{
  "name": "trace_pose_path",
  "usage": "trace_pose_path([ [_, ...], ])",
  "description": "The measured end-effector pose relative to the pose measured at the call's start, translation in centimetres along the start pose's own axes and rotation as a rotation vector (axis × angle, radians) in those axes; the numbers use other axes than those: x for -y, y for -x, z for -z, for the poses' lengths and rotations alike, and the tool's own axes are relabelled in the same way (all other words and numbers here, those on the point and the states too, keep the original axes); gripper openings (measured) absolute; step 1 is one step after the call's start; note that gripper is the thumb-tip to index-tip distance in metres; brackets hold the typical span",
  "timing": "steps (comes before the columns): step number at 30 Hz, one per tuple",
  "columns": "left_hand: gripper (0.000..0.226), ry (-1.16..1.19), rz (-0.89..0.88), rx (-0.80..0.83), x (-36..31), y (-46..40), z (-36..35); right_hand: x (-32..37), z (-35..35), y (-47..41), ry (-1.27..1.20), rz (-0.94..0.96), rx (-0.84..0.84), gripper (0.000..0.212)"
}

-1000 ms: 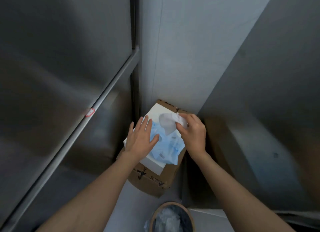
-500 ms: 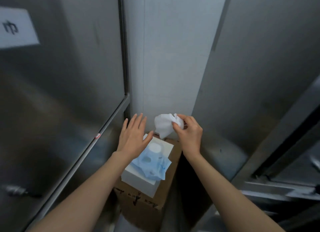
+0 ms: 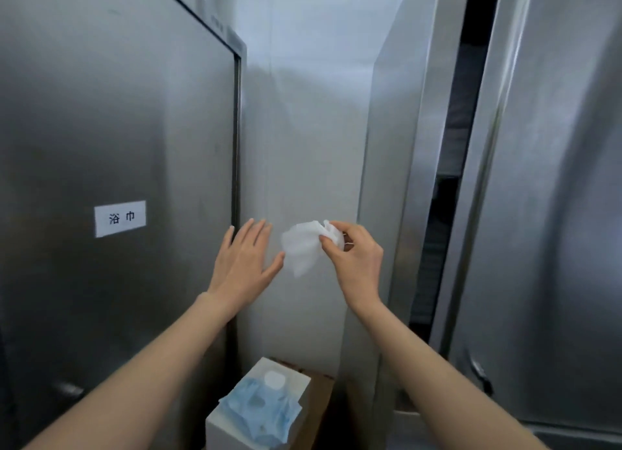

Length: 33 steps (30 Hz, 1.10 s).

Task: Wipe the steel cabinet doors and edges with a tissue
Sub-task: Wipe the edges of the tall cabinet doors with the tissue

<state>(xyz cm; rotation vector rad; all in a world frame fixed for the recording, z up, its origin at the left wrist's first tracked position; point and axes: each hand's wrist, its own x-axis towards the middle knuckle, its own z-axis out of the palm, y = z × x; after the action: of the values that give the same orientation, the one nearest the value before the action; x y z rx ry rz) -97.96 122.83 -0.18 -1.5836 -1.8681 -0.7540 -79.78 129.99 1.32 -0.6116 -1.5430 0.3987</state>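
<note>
The right hand [image 3: 356,258] pinches a crumpled white tissue [image 3: 304,246] (held in mid-air) before the steel cabinet door [image 3: 117,113]; the left hand [image 3: 244,261], fingers straight, holds nothing beside it.

A brown cardboard box [image 3: 319,402] stands low in the corner, between the labelled steel cabinet door [image 3: 117,147] and the steel panel beside it. On top of the cardboard box sits a white tissue box [image 3: 229,429], wrapped partly in crumpled blue plastic [image 3: 259,412], with a white tissue showing at its opening.
</note>
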Motion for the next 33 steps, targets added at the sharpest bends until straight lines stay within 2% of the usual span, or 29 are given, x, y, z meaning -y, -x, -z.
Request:
trace_pose_path([
  [5, 0.074, 0.037, -0.024, -0.079, -6.6, 1.1, 4.1, 3.5, 8.2, 0.1, 0.010, 0.069, -0.007, 0.023],
  [11, 0.082, 0.096, -0.087, -0.079, -15.2, 1.2, 6.4, 5.0, 18.4, -0.1, 0.113, 0.087, -0.016, 0.024],
  [17, 0.073, 0.184, -0.185, -0.175, -22.8, -2.8, 8.6, 5.6, 25.2, -3.6, 0.195, 0.050, -0.072, 0.018],
  [24, 0.068, 0.146, -0.256, -0.317, -27.4, -11.7, 10.8, 7.4, 28.6, -12.5, 0.284, 0.145, -0.160, 0.020],
  [27, 0.069, 0.141, -0.255, -0.369, -27.8, -16.1, 12.1, 8.3, 28.5, -17.1, 0.336, 0.196, -0.183, 0.022],
  [33, 0.056, 0.113, -0.212, -0.516, -26.7, -23.7, 13.7, 11.2, 26.5, -25.4, 0.371, 0.316, -0.265, 0.022],
])
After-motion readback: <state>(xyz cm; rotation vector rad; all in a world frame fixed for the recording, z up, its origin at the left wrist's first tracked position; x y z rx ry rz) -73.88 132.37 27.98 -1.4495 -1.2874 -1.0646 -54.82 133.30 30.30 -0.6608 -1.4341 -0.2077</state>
